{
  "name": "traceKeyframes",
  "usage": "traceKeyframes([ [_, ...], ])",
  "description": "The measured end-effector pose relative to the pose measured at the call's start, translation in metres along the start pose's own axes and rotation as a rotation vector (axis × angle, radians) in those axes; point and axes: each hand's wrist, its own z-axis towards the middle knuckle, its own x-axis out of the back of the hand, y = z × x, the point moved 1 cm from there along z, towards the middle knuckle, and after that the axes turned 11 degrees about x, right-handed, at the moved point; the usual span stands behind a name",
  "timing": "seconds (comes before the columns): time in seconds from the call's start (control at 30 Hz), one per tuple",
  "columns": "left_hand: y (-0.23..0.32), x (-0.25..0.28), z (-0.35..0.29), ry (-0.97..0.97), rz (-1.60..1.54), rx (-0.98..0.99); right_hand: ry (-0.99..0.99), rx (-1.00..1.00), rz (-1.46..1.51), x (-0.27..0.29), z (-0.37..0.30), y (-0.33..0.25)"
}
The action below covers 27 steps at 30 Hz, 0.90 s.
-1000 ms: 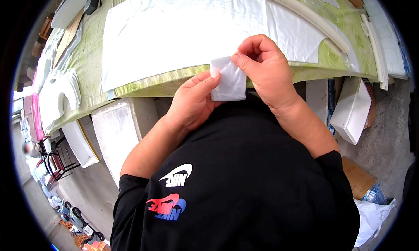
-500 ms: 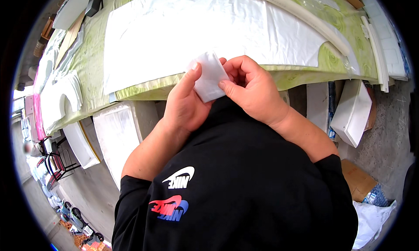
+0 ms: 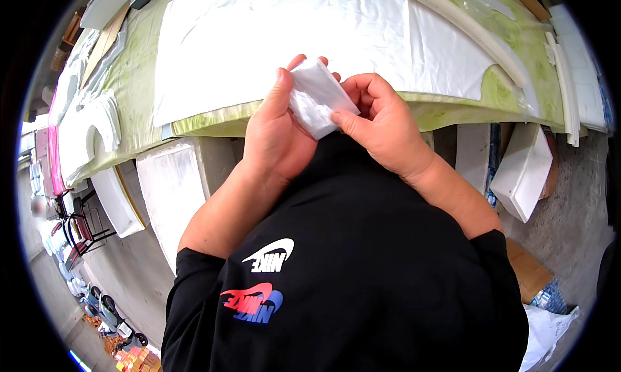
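Both of my hands hold a small white folded piece of material (image 3: 318, 99) in front of my chest, at the near edge of the green table (image 3: 132, 90). My left hand (image 3: 278, 136) supports it from the left, fingers behind it and thumb along its edge. My right hand (image 3: 381, 123) pinches its lower right corner between thumb and fingers. A large white sheet (image 3: 278, 42) lies spread on the table just beyond my hands.
A long cream curved strip (image 3: 482, 39) lies across the table's right part. White foam-like pieces (image 3: 90, 126) sit at the left end. White panels (image 3: 171, 191) lean under the table on the left, a white block (image 3: 524, 171) on the right. Cardboard (image 3: 527, 268) lies on the floor.
My hands have moved left and slightly up with the white piece. It has turned from hanging flat between my fingers to tilted, held closer between both hands.
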Motion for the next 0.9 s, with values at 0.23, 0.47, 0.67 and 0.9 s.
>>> traceKeyframes([
  [0.23, -0.008, 0.009, -0.002, -0.19, -0.062, 0.076, -0.015, -0.112, 0.16, 0.005, 0.002, -0.003],
  [0.47, -0.013, 0.002, -0.003, -0.22, 0.082, 0.149, 0.022, 0.3, -0.333, 0.003, 0.002, 0.002],
  [0.67, -0.012, -0.007, -0.011, -0.219, 0.217, 0.345, 0.045, 0.183, -0.303, 0.009, 0.003, -0.003],
  [0.9, -0.004, 0.0, -0.008, -0.132, -0.017, 0.207, -0.019, 0.584, -0.31, 0.018, -0.005, -0.011],
])
